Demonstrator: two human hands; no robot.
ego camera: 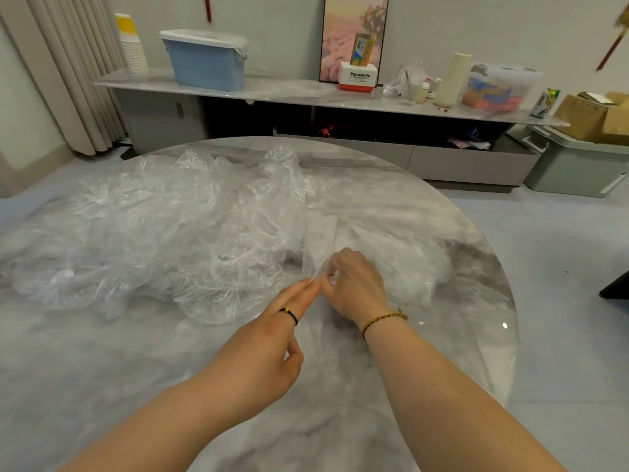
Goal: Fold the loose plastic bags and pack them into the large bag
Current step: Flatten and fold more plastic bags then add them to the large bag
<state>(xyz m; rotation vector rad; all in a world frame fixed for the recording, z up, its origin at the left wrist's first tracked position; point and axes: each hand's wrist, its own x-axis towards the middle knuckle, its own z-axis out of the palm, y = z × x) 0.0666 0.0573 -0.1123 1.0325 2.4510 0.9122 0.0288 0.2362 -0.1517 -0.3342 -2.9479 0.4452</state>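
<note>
A heap of crumpled clear plastic bags (163,233) covers the left and middle of the round marble table (102,386). To its right lies a flatter clear bag (391,247), spread on the tabletop. My right hand (354,284) curls its fingers on the near corner of that flat bag and pinches it. My left hand (272,338) reaches in from the left with its fingers stretched out straight, the tips touching the same corner of plastic. Which bag is the large one I cannot tell.
The table's curved edge (510,301) runs close on the right, with floor beyond. Behind stands a long low cabinet (306,97) with a blue bin (207,63), paper cups, boxes and a clear container. A grey-green crate (575,165) sits at far right.
</note>
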